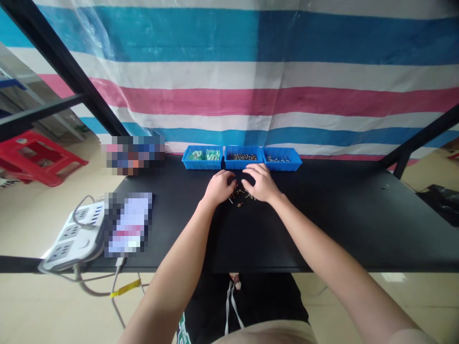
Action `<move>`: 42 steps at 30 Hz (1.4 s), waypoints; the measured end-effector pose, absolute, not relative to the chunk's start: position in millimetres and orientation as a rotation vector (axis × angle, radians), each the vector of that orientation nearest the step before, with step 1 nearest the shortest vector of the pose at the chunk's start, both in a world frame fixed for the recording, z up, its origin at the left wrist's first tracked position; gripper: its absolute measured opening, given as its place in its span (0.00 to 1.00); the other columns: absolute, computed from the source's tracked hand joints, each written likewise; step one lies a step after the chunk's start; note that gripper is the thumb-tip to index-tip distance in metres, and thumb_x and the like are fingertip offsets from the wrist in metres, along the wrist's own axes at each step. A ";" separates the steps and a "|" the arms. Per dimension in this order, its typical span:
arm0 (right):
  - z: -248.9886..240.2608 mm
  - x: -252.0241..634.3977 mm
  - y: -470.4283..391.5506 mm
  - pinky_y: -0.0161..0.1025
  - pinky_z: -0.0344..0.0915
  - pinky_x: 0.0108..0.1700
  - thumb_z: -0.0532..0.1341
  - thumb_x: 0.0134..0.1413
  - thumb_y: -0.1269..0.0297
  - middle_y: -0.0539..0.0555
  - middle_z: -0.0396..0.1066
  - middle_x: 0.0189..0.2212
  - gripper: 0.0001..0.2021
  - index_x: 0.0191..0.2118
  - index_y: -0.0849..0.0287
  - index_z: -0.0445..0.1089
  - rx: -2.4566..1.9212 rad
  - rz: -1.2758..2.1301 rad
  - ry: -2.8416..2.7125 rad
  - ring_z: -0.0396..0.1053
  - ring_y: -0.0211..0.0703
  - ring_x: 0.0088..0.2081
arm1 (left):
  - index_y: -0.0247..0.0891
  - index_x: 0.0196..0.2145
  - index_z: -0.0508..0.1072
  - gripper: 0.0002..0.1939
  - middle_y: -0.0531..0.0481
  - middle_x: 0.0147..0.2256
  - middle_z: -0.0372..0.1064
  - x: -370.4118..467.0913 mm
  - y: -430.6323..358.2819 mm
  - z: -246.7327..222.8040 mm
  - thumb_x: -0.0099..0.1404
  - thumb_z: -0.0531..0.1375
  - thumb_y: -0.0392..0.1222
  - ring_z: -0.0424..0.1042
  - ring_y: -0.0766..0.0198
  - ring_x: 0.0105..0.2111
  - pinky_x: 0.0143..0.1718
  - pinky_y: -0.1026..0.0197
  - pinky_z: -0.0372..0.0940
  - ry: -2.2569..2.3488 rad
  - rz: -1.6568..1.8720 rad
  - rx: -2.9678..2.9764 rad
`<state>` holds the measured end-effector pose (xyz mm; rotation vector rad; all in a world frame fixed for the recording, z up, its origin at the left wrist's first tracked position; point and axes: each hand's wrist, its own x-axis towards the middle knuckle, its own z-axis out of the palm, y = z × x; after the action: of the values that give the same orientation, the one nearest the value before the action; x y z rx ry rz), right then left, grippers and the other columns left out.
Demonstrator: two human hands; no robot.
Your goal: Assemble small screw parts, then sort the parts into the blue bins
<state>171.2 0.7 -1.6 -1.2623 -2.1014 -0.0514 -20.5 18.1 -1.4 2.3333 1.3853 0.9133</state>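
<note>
Small metal screws (pixel 240 204) lie in a loose pile on the black table (pixel 322 215), between my two hands. My left hand (pixel 219 187) curves around the pile's left side, fingers bent, nothing visibly held. On the right side, my right hand (pixel 261 183) has its fingers apart and arched beside the pile. Just behind the hands stand three blue bins in a row: the left bin (pixel 202 165) holds green and white packets, the middle bin (pixel 241 165) many small brownish metal parts, and the right bin (pixel 283 165) silvery screws or pins.
A white power strip (pixel 73 234) with cables and a blurred phone-like object (pixel 129 224) lie at the table's left. Another blurred object (pixel 133 156) sits at the back left corner. Black frame posts (pixel 68 62) rise at both sides. A striped sheet (pixel 222 43) hangs behind.
</note>
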 end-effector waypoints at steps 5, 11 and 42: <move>-8.6 160.6 -16.6 0.52 0.63 0.56 0.61 0.55 0.56 0.62 0.70 0.52 0.23 0.53 0.61 0.70 -1.237 0.146 -2.261 0.66 0.54 0.52 | 0.35 0.41 0.77 0.12 0.44 0.40 0.72 -19.8 18.5 -4.7 0.62 0.56 0.36 0.72 0.56 0.42 0.48 0.56 0.68 1.423 0.828 2.416; -9.8 153.1 -23.4 0.60 0.50 0.63 0.63 0.47 0.39 0.65 0.49 0.67 0.48 0.67 0.62 0.51 -1.306 0.331 -2.444 0.46 0.62 0.68 | 0.35 0.41 0.78 0.16 0.43 0.40 0.71 -21.4 21.8 -8.7 0.63 0.51 0.32 0.72 0.58 0.41 0.48 0.57 0.68 1.445 0.788 2.416; -5.0 155.2 -19.9 0.43 0.63 0.43 0.54 0.63 0.49 0.58 0.69 0.39 0.20 0.49 0.56 0.72 -1.497 0.090 -2.451 0.68 0.48 0.41 | 0.37 0.38 0.77 0.12 0.45 0.36 0.75 -23.6 15.2 9.5 0.57 0.57 0.36 0.74 0.55 0.37 0.40 0.58 0.68 1.299 0.413 2.535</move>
<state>155.2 -19.9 -5.0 -1.4972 -2.4513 0.0903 -23.6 15.2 9.5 2.5353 1.2993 0.4132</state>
